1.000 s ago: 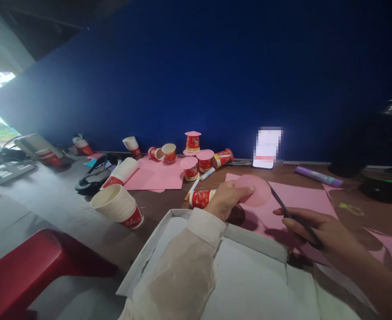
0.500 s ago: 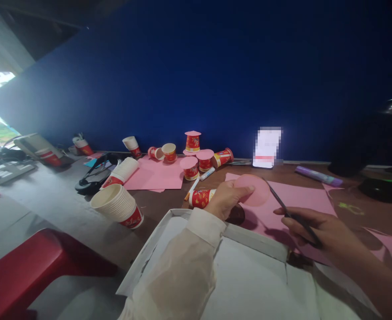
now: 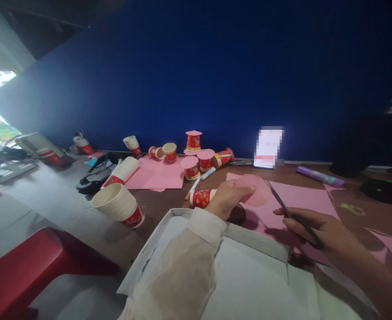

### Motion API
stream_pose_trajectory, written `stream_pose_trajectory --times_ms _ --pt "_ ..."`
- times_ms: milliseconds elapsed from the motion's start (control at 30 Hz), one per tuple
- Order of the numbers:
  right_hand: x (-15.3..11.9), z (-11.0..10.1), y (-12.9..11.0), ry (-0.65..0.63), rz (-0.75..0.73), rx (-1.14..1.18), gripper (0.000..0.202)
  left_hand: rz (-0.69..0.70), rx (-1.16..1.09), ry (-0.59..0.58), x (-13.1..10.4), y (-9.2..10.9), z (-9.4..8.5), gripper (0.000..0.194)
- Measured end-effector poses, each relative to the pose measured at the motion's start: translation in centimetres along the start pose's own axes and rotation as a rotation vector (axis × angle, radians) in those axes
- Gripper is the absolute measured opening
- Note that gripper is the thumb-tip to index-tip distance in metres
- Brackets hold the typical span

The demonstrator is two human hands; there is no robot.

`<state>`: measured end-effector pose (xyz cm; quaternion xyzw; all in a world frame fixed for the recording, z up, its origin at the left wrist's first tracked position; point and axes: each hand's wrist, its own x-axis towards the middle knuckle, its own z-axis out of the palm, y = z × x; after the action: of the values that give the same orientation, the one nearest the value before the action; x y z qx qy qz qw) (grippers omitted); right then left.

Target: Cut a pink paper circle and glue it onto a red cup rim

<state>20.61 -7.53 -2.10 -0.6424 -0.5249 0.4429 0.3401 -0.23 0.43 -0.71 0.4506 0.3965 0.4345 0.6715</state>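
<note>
My left hand point(image 3: 227, 198) pinches a round pink paper disc point(image 3: 258, 192) between thumb and fingers, above the table. In my right hand point(image 3: 310, 229) is a pair of dark scissors point(image 3: 284, 205), fingers wrapped round the handles. The blades point up and left, at the disc's right edge; whether they touch the paper I cannot tell. Beneath both hands lies a pink paper sheet point(image 3: 302, 198). A red paper cup point(image 3: 200, 198) lies on its side, partly hidden behind my left hand.
Several red cups with pink discs point(image 3: 193, 142) stand at the back. A phone point(image 3: 268, 149) leans against the blue partition. Stacked cups point(image 3: 119, 204) lie left, near a red stool point(image 3: 49, 258). A white box lid point(image 3: 255, 275) sits in front, and a purple tube point(image 3: 320, 176) lies right.
The whole view has shifted very slightly. Both hands, the disc and the scissors keep almost the same positions.
</note>
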Motion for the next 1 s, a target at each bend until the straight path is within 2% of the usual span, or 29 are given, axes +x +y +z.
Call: stream_pose_trajectory --times_ms 133,400,533,667,900,1000 --pt "-0.3 0.2 -0.3 0.036 -0.023 0.003 0.055 -0.013 0.015 -0.003 -0.2 0.3 0.1 0.039" --pt "-0.1 0.1 0.0 0.055 -0.047 -0.060 0.062 -0.028 0.025 -0.009 -0.4 0.5 0.2 0.042" --pt "0.2 -0.2 0.0 0.103 -0.149 -0.160 0.050 -0.027 0.028 -0.018 -0.1 0.2 0.1 0.044" --pt "0.3 -0.2 0.0 0.117 -0.170 -0.183 0.047 -0.018 0.027 -0.025 -0.2 0.2 0.1 0.044" --pt "-0.7 0.9 -0.6 0.158 -0.106 0.024 0.054 -0.019 0.023 -0.023 -0.2 0.3 0.1 0.042" --pt "-0.7 0.8 -0.5 0.112 -0.076 0.036 0.057 -0.023 0.011 -0.033 -0.1 0.2 0.0 0.045"
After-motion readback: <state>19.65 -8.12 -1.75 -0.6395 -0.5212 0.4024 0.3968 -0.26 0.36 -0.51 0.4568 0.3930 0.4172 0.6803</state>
